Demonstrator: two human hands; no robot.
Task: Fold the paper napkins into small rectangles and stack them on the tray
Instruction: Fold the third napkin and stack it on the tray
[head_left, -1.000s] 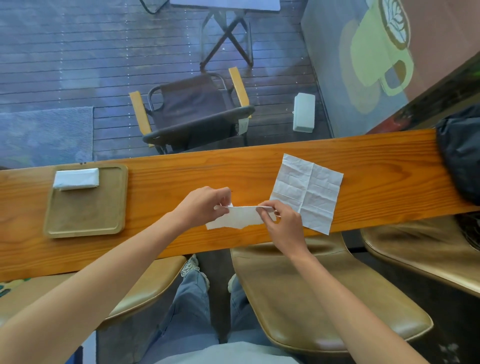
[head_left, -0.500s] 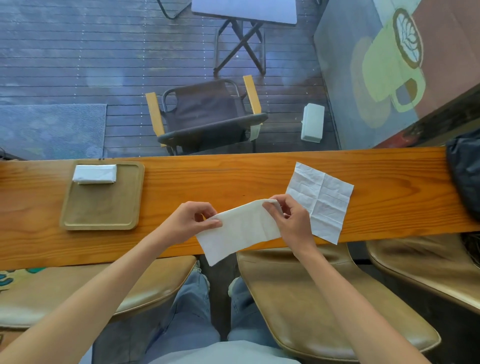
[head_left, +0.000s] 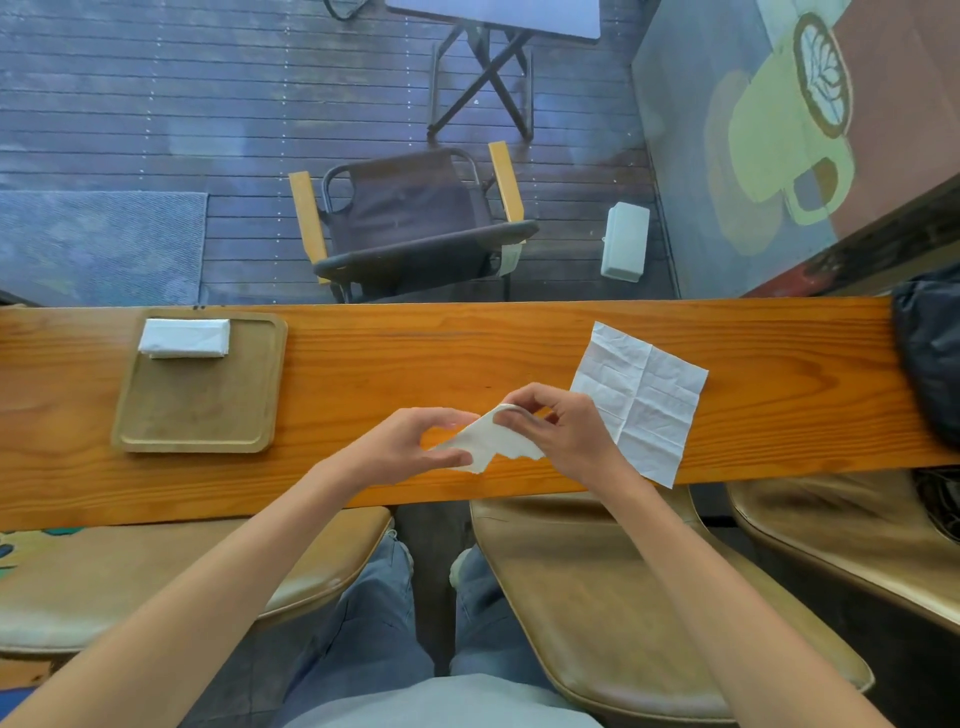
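Both hands work one napkin (head_left: 485, 441) just above the table (head_left: 415, 358), at its near edge. The left hand (head_left: 410, 447) pinches the napkin's lower left part between thumb and fingers, so the sheet stays taut. The right hand (head_left: 558, 428) grips the upper end, fingers curled around it, and appears to be turning that end over toward the left hand to form the next fold; the exact crease is hard to read, as the paper is bunched between the two hands. The napkin is lifted rather than laid flat, which frees both edges to be brought together.

Just right of the right hand lies a flat sheet (head_left: 641, 400), opened out and creased, its near corner overhanging the table edge. It is probably kept there as the next one to fold, within short reach.

Well to the left of the left hand sits the tray (head_left: 197, 415), apart from the folding spot so the work does not disturb it. A stack (head_left: 184, 338) of folded rectangles rests in its far left corner, leaving most of the tray bare. Judging from this, the task is partly done: one napkin in hand, one waiting.
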